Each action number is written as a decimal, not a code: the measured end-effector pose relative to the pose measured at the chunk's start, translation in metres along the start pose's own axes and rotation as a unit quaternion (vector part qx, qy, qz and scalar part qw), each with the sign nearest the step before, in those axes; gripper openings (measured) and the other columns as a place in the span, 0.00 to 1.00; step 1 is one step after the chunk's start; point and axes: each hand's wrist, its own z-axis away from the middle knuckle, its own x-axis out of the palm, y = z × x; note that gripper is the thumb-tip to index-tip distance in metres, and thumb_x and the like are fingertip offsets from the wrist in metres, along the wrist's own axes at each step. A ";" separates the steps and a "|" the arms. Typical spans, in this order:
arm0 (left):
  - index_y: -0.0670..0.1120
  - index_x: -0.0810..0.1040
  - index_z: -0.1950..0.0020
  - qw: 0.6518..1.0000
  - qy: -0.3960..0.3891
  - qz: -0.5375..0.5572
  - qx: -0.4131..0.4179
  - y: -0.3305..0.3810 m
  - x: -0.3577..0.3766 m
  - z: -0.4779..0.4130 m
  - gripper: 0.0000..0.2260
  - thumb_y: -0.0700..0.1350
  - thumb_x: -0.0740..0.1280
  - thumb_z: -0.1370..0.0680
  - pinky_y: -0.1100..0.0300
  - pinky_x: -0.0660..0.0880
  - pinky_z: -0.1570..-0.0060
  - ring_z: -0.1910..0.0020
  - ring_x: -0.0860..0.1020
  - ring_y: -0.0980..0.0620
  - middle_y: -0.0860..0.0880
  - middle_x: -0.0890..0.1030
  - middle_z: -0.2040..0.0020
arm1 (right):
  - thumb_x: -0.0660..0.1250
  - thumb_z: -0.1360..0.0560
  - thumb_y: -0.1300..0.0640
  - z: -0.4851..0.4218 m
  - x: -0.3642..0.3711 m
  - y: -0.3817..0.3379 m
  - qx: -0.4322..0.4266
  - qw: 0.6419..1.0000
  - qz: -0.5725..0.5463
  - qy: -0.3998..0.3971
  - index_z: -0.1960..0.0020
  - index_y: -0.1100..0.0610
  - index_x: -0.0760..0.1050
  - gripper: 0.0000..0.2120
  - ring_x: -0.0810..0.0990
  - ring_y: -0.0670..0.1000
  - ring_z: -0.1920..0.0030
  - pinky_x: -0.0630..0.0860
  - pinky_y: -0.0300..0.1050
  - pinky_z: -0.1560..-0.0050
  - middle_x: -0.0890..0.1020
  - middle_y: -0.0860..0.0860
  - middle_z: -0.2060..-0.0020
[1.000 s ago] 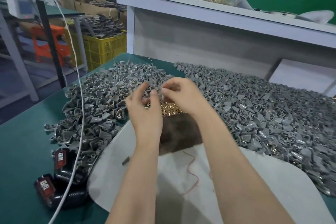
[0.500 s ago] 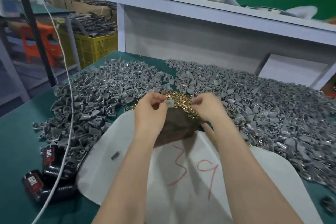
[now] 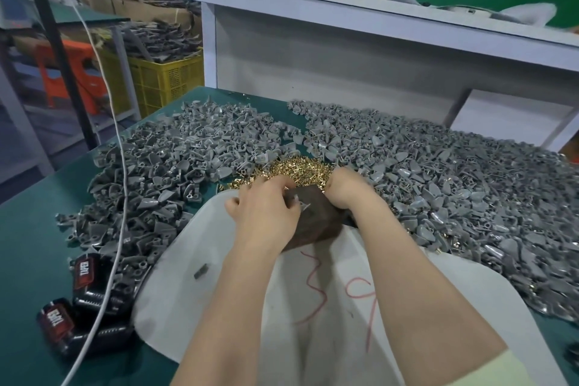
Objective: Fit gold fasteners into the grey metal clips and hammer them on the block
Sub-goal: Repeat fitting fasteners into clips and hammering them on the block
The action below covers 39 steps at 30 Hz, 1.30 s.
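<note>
At your far left, black packs with red labels (image 3: pixel 84 273) lie on the green tabletop (image 3: pixel 31 229), and a white cable (image 3: pixel 120 185) trails over them; beside them spreads the left heap of grey metal clips (image 3: pixel 156 172), its near edge touching a white sheet with red scrawl (image 3: pixel 194 307) that lies under your forearms; your left hand (image 3: pixel 266 216) rests on the near left corner of the dark brown block (image 3: pixel 316 226), fingers curled, pinching a single small grey clip (image 3: pixel 302 205) against the block's top; just behind the block lies the loose pile of gold fasteners (image 3: pixel 297 168), touching its far edge; your right hand (image 3: pixel 347 188) sits at the block's far right corner, where the gold pile meets it; its fingers are tucked under, knuckles toward you, and I cannot tell whether they grasp a fastener or nothing; to your right the larger heap of grey metal clips (image 3: pixel 454 191) reaches toward the table's right side.
</note>
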 end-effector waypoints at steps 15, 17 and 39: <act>0.58 0.76 0.56 1.000 0.007 -0.015 -0.005 0.002 0.003 0.002 0.03 0.49 0.67 0.23 0.55 0.56 0.51 0.41 0.68 0.46 0.54 0.73 0.49 | 0.65 0.28 0.64 0.027 -0.013 0.011 -0.060 0.897 -0.413 0.147 0.56 0.54 0.74 0.06 0.79 0.51 0.57 0.78 0.52 0.48 0.81 0.53 0.57; 0.57 0.77 0.55 1.000 0.007 -0.019 -0.004 0.003 0.003 0.002 0.03 0.49 0.66 0.23 0.55 0.56 0.51 0.41 0.68 0.46 0.53 0.74 0.47 | 0.66 0.28 0.66 0.042 -0.017 0.011 -0.088 0.875 -0.457 0.133 0.56 0.53 0.75 0.08 0.78 0.48 0.61 0.78 0.48 0.52 0.81 0.52 0.59; 0.55 0.80 0.54 1.000 0.018 -0.023 0.008 0.006 0.007 0.002 0.05 0.48 0.65 0.24 0.56 0.53 0.52 0.41 0.67 0.46 0.52 0.74 0.48 | 0.70 0.29 0.65 0.075 0.005 0.004 -0.148 0.896 -0.386 0.161 0.62 0.50 0.75 0.10 0.80 0.52 0.57 0.78 0.51 0.48 0.80 0.48 0.63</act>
